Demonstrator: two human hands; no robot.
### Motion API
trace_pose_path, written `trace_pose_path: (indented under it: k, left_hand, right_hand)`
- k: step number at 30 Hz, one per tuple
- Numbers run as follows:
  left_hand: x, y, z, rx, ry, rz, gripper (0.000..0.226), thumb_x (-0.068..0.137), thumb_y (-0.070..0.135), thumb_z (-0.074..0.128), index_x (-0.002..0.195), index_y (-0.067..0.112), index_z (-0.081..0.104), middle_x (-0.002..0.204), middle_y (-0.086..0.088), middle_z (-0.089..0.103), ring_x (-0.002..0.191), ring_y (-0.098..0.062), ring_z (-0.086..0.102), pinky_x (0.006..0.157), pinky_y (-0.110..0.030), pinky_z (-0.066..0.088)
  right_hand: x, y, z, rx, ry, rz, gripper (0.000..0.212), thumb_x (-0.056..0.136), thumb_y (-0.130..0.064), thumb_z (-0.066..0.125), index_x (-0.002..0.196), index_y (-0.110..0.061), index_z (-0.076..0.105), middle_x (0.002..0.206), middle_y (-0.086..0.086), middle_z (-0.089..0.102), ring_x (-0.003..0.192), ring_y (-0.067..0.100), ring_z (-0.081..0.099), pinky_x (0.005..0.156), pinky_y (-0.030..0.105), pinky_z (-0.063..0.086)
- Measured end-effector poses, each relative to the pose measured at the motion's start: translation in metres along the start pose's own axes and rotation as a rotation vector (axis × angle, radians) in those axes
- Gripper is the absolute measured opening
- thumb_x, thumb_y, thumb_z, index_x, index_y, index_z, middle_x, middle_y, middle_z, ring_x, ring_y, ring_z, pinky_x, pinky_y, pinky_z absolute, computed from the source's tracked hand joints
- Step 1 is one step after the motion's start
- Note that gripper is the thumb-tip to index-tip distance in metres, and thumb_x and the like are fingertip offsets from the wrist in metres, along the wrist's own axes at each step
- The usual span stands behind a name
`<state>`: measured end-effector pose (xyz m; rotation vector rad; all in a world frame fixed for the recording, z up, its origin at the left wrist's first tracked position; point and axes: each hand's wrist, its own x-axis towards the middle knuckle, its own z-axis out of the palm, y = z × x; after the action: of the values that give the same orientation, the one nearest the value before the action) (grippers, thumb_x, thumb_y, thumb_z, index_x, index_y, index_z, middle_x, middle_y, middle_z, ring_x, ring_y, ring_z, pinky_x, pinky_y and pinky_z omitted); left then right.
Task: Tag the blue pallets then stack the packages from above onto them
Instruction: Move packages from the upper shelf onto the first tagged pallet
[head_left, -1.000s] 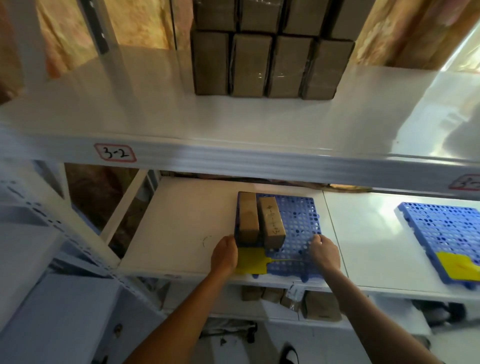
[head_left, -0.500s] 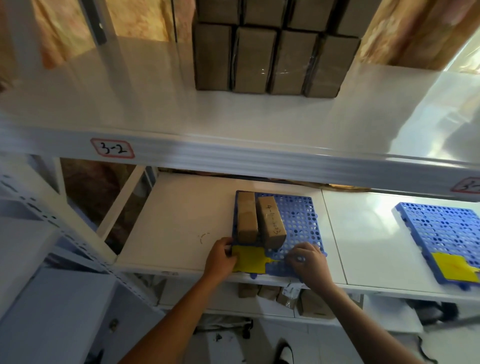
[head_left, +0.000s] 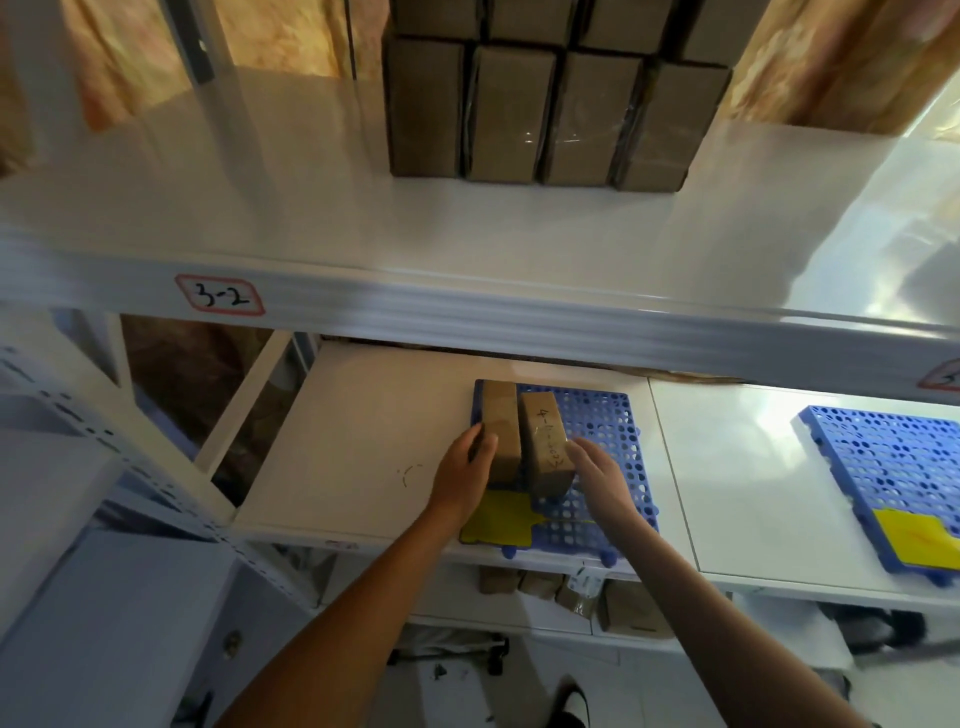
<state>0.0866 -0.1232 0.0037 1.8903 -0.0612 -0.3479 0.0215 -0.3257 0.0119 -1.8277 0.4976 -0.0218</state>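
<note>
Fingers (head_left: 480, 441) of both hands press two boxes (head_left: 540, 447) from either side, lightly curved, on a blue pallet (head_left: 602, 415).

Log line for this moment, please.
left hand touching left package | right hand against right package | both on tagged blue pallet
</note>
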Motion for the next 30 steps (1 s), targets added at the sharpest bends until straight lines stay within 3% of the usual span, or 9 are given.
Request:
trace_pose_path:
  k: [4, 9, 15, 19, 23, 25, 28, 30]
  left_hand:
    - [0.014, 0.014, 0.004, 0.043, 0.084, 0.009, 0.053, 0.103, 0.045, 0.050, 0.151, 0.021, 0.048, 0.148, -0.005, 0.056, 0.131, -0.022, 0.055, 0.100, -0.033, 0.048]
    - [0.031, 0.023, -0.007, 0.031, 0.127, -0.003, 0.049, 0.103, 0.033, 0.054, 0.149, 0.016, 0.052, 0.146, -0.007, 0.058, 0.131, -0.026, 0.056, 0.109, -0.042, 0.047]
    - [0.033, 0.016, -0.010, 0.032, 0.118, -0.041, 0.051, 0.105, 0.029, 0.053, 0.152, 0.013, 0.047, 0.151, -0.010, 0.054, 0.136, -0.028, 0.053, 0.112, -0.043, 0.045]
    - [0.032, 0.016, -0.011, 0.049, 0.086, -0.036, 0.053, 0.106, 0.033, 0.050, 0.155, 0.014, 0.043, 0.154, -0.010, 0.051, 0.138, -0.028, 0.051, 0.112, -0.039, 0.043]
    - [0.031, 0.018, -0.014, 0.010, 0.055, -0.051, 0.059, 0.106, 0.040, 0.049, 0.158, 0.015, 0.037, 0.160, -0.008, 0.044, 0.144, -0.027, 0.044, 0.118, -0.041, 0.038]
    - [0.024, 0.013, -0.021, 0.028, 0.097, -0.029, 0.060, 0.104, 0.042, 0.051, 0.156, 0.014, 0.039, 0.159, -0.007, 0.043, 0.144, -0.026, 0.044, 0.118, -0.045, 0.038]
    - [-0.004, -0.011, -0.037, 0.207, 0.192, 0.203, 0.041, 0.097, 0.033, 0.065, 0.134, 0.016, 0.060, 0.132, -0.004, 0.061, 0.122, -0.022, 0.057, 0.101, -0.043, 0.050]
    - [-0.023, -0.036, -0.045, 0.433, 0.039, 0.381, 0.034, 0.090, 0.029, 0.073, 0.121, 0.015, 0.068, 0.120, -0.003, 0.065, 0.114, -0.024, 0.059, 0.095, -0.038, 0.050]
  right_hand:
    - [0.015, -0.022, 0.020, 0.040, 0.006, -0.005, 0.024, 0.104, -0.034, 0.056, 0.120, -0.027, 0.073, 0.091, -0.013, 0.079, 0.081, 0.001, 0.075, 0.074, 0.024, 0.058]
    - [0.032, -0.046, 0.034, 0.016, 0.067, 0.002, 0.027, 0.104, -0.026, 0.056, 0.126, -0.021, 0.071, 0.095, -0.008, 0.077, 0.070, 0.001, 0.074, 0.056, 0.013, 0.054]
    - [0.042, -0.050, 0.047, -0.066, 0.112, 0.042, 0.034, 0.106, -0.029, 0.054, 0.135, -0.016, 0.066, 0.116, 0.006, 0.075, 0.099, 0.023, 0.072, 0.077, 0.032, 0.055]
    - [0.039, -0.044, 0.050, -0.022, 0.128, 0.045, 0.032, 0.107, -0.026, 0.054, 0.134, -0.013, 0.066, 0.115, 0.009, 0.075, 0.099, 0.026, 0.073, 0.088, 0.043, 0.060]
    - [0.036, -0.047, 0.047, -0.081, 0.124, 0.039, 0.033, 0.108, -0.029, 0.049, 0.128, -0.010, 0.067, 0.114, 0.009, 0.074, 0.102, 0.028, 0.070, 0.083, 0.037, 0.054]
    - [0.029, -0.047, 0.042, -0.143, 0.177, 0.026, 0.029, 0.109, -0.031, 0.044, 0.115, -0.014, 0.067, 0.106, 0.008, 0.073, 0.098, 0.028, 0.070, 0.075, 0.034, 0.050]
    - [0.012, -0.031, 0.018, -0.350, 0.248, -0.110, 0.020, 0.105, -0.031, 0.054, 0.111, -0.021, 0.070, 0.108, 0.001, 0.073, 0.084, 0.007, 0.065, 0.068, 0.023, 0.048]
    - [0.001, -0.011, 0.001, -0.586, 0.135, -0.240, 0.021, 0.100, -0.027, 0.064, 0.117, -0.021, 0.074, 0.118, -0.002, 0.071, 0.102, 0.010, 0.063, 0.085, 0.026, 0.050]
